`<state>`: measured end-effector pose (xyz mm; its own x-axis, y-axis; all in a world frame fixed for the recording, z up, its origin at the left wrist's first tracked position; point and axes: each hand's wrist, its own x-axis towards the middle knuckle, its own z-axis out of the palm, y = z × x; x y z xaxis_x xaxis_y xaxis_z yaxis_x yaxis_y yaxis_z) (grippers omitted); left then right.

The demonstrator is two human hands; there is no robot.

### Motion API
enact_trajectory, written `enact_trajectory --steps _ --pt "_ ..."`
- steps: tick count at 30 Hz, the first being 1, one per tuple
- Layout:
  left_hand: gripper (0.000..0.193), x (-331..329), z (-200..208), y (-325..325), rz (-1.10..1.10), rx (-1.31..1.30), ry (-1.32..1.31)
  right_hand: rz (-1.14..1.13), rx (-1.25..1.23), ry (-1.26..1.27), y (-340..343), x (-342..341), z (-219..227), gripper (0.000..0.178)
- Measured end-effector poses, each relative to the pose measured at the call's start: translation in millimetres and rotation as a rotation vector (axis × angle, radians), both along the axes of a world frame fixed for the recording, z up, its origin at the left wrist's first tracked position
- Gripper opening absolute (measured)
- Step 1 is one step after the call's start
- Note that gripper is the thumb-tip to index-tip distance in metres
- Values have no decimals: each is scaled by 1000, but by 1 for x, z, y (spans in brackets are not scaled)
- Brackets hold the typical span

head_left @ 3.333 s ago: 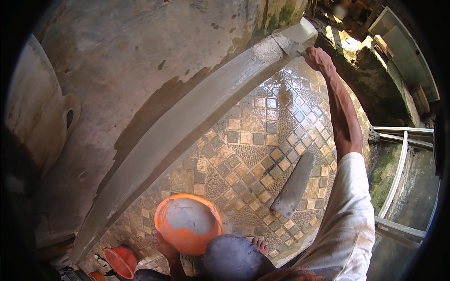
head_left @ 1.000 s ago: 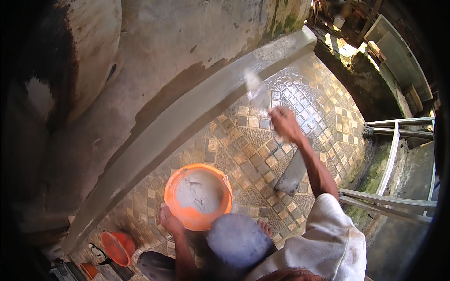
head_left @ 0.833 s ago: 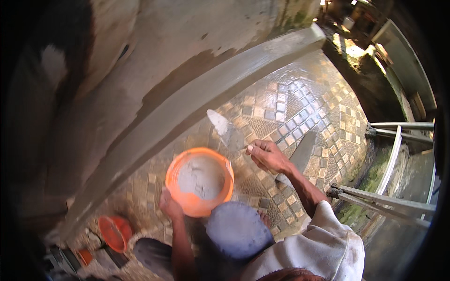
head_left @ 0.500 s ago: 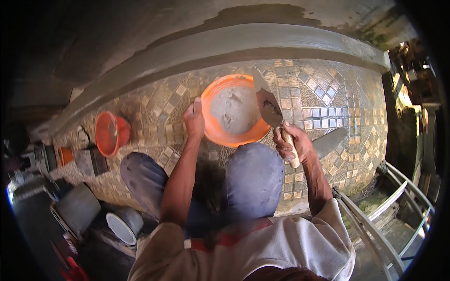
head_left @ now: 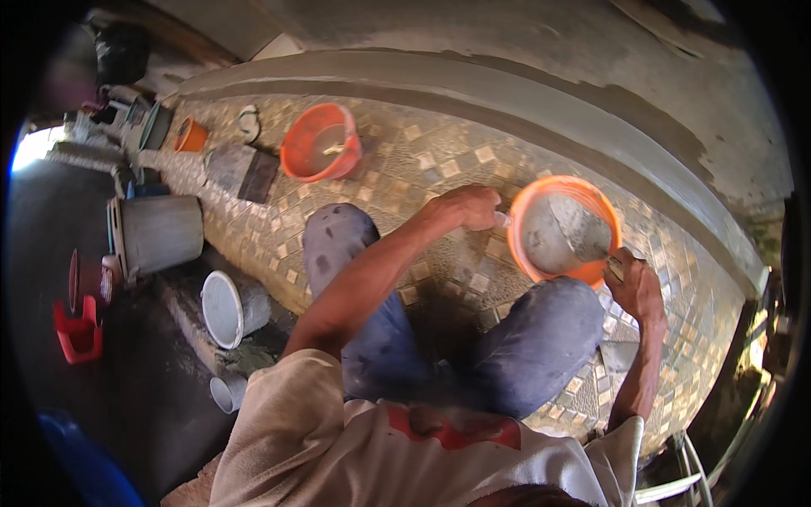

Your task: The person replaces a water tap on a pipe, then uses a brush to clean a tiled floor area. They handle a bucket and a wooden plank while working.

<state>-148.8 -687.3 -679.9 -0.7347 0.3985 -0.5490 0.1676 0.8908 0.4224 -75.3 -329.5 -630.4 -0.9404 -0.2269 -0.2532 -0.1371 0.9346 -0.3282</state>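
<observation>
An orange bucket (head_left: 614, 211) holding wet grey mortar (head_left: 545, 241) stands on the tiled floor in front of my right knee. My left hand (head_left: 471, 208) is closed at its left edge, where a small pale piece shows by the fingertips. In my right hand (head_left: 635, 286), at the bucket's near right side, is the handle of a trowel (head_left: 583, 228). The trowel's grey blade lies over the mortar inside the bucket. Part of the handle is hidden by my fingers. A flat grey piece (head_left: 619, 355) lies on the tiles beside my right forearm.
A red bucket (head_left: 300, 154) with grey liquid stands to the left, near a dark block (head_left: 241, 171) and a small orange pot (head_left: 191, 135). Grey buckets (head_left: 160, 232) and a red stool (head_left: 78, 329) are lower left. A plastered ledge (head_left: 541, 84) runs behind; metal rails (head_left: 688, 473) stand lower right.
The trowel has gone from upright over the bucket's right rim to down in the mortar. My view has swung left, so the buckets appear farther right. My left hand stays by the bucket.
</observation>
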Motion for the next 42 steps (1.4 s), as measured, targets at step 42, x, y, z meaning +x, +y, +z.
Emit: enact_trajectory --steps 42 --pt "33 15 -59 -625 1079 10 1305 -111 -1556 -750 -372 -39 17 61"
